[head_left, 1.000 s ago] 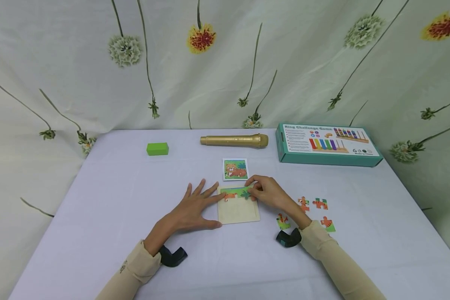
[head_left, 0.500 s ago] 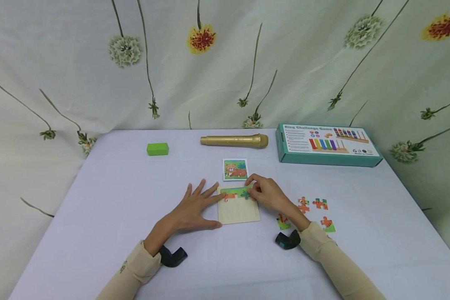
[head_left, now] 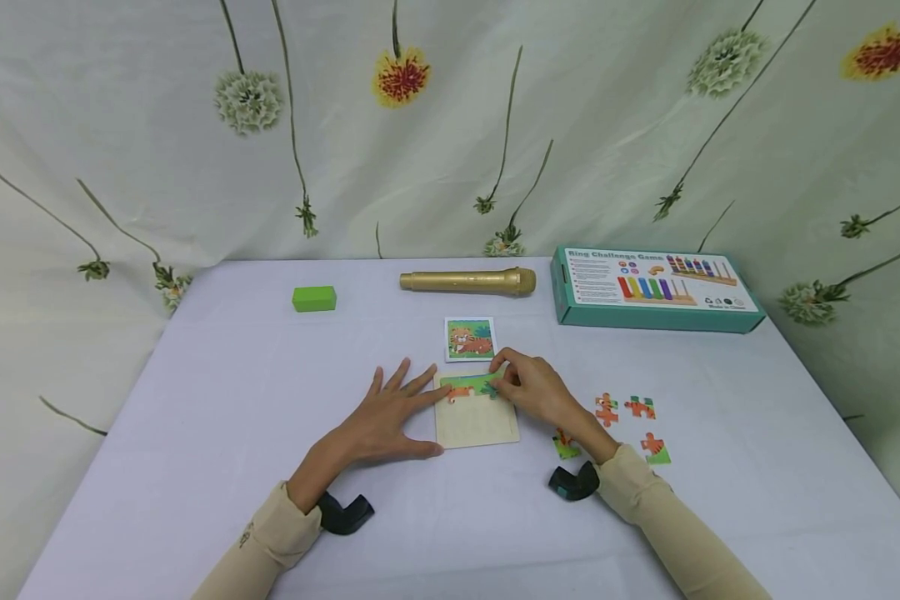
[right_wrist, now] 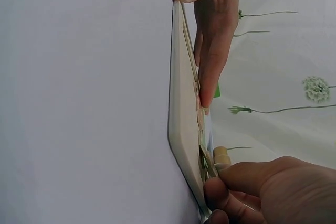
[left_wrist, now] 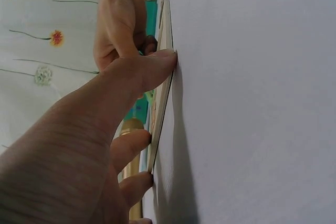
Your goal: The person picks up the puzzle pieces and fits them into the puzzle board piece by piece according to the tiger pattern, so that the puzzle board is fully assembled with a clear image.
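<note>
A pale wooden puzzle board point(head_left: 476, 425) lies on the table, with colourful pieces along its far side. My left hand point(head_left: 390, 417) is spread wide at its left side; the thumb touches the near-left corner and a fingertip rests on an orange piece point(head_left: 461, 392). At the far-right corner, my right hand point(head_left: 536, 385) pinches a puzzle piece point(right_wrist: 208, 162) between thumb and finger. The right wrist view has that piece tilted against the board; the fingers hide part of it. Behind the board is a tiger picture card point(head_left: 470, 339).
Several loose puzzle pieces point(head_left: 640, 407) lie to the right, one partly hidden by the right wrist. Farther back are a green block point(head_left: 314, 299), a gold microphone point(head_left: 468, 282) and a teal game box point(head_left: 660, 289). A flowered cloth point(head_left: 420, 167) hangs behind the table.
My right wrist has dipped slightly toward the near side, while its fingers stay at the board's far-right corner. The left hand and the board hold still.
</note>
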`<state>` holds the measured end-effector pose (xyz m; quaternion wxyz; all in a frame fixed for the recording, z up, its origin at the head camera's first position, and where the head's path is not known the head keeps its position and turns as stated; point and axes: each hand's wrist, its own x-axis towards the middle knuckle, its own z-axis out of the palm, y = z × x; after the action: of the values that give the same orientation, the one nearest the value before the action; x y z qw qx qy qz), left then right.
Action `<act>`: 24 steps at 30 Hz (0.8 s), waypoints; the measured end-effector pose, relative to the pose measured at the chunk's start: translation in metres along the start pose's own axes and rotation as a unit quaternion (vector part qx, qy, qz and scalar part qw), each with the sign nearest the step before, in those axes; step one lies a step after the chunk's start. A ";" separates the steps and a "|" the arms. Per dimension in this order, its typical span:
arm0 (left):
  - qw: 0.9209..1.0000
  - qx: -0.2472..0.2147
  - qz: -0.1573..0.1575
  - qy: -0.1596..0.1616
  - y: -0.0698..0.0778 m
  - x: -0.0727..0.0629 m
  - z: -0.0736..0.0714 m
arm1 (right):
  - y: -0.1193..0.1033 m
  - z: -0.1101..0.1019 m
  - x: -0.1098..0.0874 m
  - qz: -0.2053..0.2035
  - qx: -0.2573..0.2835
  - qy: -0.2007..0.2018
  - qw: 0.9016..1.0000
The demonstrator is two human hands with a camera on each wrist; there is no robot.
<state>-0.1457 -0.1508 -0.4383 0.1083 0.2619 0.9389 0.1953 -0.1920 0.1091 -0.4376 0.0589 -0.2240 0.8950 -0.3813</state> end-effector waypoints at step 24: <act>1.000 0.007 0.001 0.001 -0.002 0.000 0.002 | 0.001 0.004 0.000 0.007 -0.021 0.018 1.000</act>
<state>-0.1462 -0.1512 -0.4404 0.1051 0.2633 0.9401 0.1891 -0.1912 0.1066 -0.4411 0.0410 -0.2116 0.9052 -0.3662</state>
